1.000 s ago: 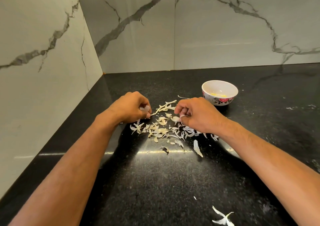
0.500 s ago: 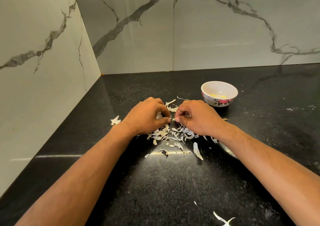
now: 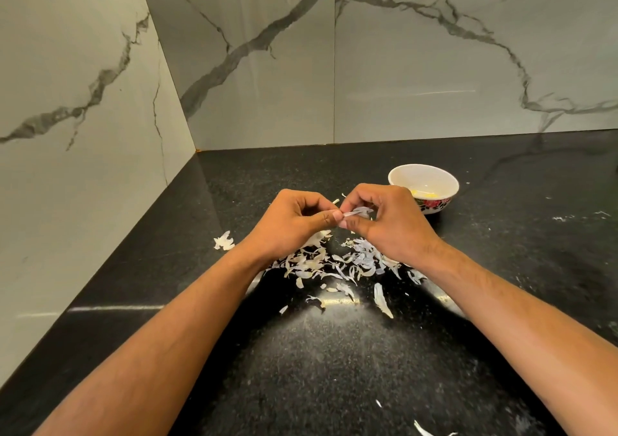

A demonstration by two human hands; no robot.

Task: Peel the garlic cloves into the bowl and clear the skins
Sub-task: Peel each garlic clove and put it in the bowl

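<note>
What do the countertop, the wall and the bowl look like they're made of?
Countertop: polished black speckled stone, probably granite; it mirrors light. Wall: glossy white marble-look tiles with grey veins and visible joints. Bowl: glazed white ceramic or melamine, floral band outside.

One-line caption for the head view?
Both hands, left hand and right hand, peel a garlic clove above scattered skins beside bowl.
</note>
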